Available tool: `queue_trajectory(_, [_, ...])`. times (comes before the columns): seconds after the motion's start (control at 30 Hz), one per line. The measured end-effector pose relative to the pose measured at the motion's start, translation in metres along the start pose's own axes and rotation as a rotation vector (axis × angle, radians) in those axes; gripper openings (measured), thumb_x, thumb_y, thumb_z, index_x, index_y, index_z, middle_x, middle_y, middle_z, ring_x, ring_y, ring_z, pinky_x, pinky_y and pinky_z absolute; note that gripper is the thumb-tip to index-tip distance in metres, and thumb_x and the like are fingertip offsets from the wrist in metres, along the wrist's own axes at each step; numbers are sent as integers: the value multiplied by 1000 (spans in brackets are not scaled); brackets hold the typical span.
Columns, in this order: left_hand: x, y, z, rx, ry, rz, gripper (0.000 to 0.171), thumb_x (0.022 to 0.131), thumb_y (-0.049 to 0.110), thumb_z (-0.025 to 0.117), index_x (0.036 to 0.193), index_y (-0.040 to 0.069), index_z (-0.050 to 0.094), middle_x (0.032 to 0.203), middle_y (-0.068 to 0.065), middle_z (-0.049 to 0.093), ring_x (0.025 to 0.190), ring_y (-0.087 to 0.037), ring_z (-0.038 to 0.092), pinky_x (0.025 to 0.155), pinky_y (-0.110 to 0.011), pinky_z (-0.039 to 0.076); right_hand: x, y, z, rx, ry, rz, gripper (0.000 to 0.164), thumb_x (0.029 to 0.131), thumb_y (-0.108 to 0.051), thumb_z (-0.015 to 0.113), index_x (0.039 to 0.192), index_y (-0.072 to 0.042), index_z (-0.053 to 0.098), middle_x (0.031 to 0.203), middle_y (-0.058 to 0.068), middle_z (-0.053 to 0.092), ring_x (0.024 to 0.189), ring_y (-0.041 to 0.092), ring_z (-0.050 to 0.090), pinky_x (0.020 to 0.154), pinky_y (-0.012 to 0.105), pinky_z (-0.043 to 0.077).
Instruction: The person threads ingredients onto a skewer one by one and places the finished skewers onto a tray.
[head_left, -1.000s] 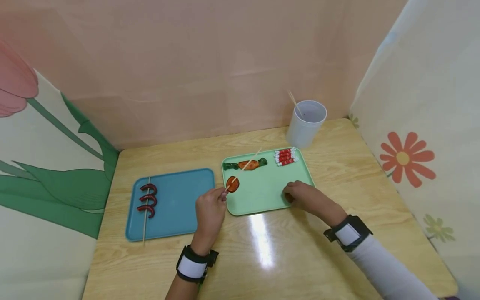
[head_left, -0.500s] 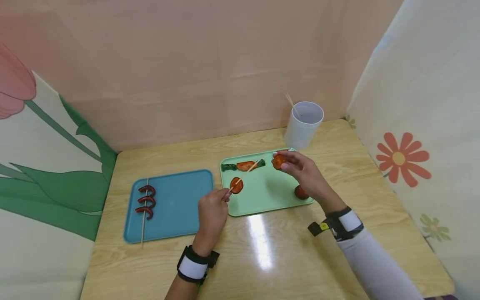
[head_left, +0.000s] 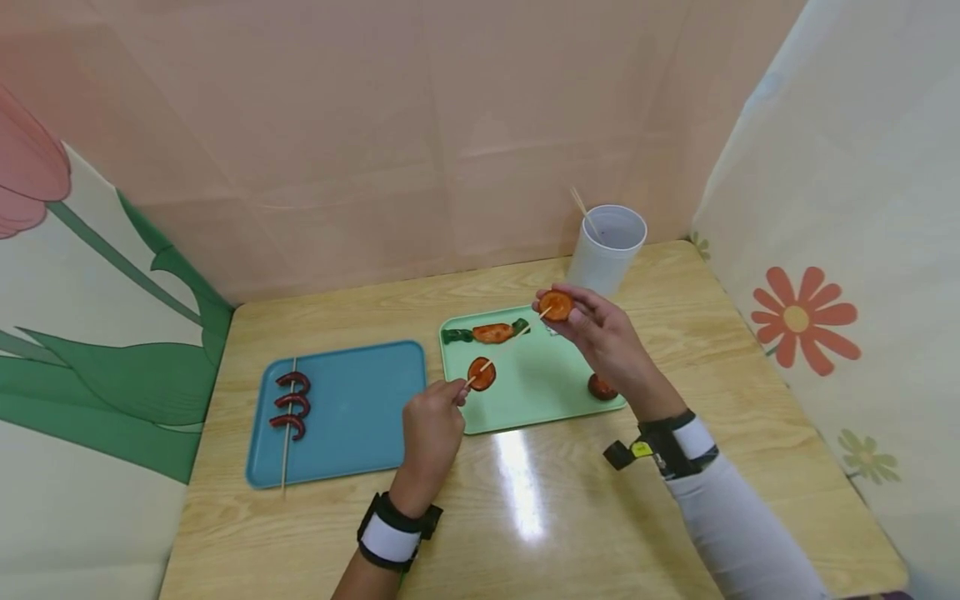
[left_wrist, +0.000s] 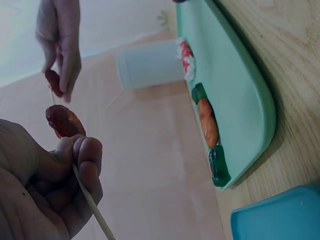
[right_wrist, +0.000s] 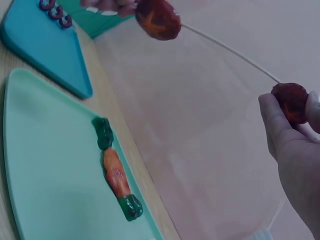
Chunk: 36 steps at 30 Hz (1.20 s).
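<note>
With the left hand (head_left: 431, 425) pinching the thin wooden skewer (head_left: 504, 348) and the right hand (head_left: 600, 333) closing its grip on the round orange-red slice (head_left: 556, 305) at the tip, a skewed push could split that slice or prick a fingertip.

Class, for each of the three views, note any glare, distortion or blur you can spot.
Head view: a bright streak of glare lies on the table, and the wide lens bows its edges. Left wrist view: the left hand fills the corner, soft and dim. Right wrist view: the right hand is close and slightly blurred.
</note>
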<state>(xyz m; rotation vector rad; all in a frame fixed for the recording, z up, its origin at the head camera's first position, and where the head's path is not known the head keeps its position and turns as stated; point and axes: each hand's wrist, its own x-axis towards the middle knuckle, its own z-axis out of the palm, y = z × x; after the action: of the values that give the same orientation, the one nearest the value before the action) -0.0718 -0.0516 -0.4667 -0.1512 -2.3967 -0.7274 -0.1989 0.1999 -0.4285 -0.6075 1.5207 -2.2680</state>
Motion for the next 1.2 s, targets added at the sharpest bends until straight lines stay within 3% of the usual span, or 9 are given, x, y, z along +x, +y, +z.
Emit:
queue_trajectory(0.47, [4,4,-5,23,-16,15,13,83,-8,77,89,3,81,71,-6,73,59,-15,71,53,-31,58,0,2,9,-55,-40,-19,44,108,-3,41,152,5,38,150,21,51,136,21,58,108,33,49])
queue_trajectory(0.73, [10,13,-3,26,22,43,14,82,-10,77,87,2,81,70,-7,73,59,-15,70,53,-29,58,-5,20,26,-183,-71,45,47,106,-11,52,148,7,43,137,8,60,126,13,64,104,32,53])
queue_trajectory(0.93, [15,19,-3,39,35,44,16,82,-12,75,87,2,81,69,-7,72,58,-15,70,51,-30,57,-8,29,40,-181,-71,67,47,105,-11,55,146,9,43,137,11,61,123,13,66,103,33,54])
queue_trajectory(1.1, [16,18,-5,60,40,33,15,82,-11,76,87,3,81,69,-7,72,57,-15,70,51,-30,57,-8,28,41,-204,-62,85,48,104,-11,56,148,5,44,141,14,59,121,14,68,102,33,55])
queue_trajectory(1.2, [16,17,-6,71,56,30,21,80,-15,73,88,3,81,70,-7,73,59,-15,71,51,-31,57,-7,28,36,-266,-62,108,51,104,-12,58,152,-1,44,147,16,55,128,21,64,105,36,54])
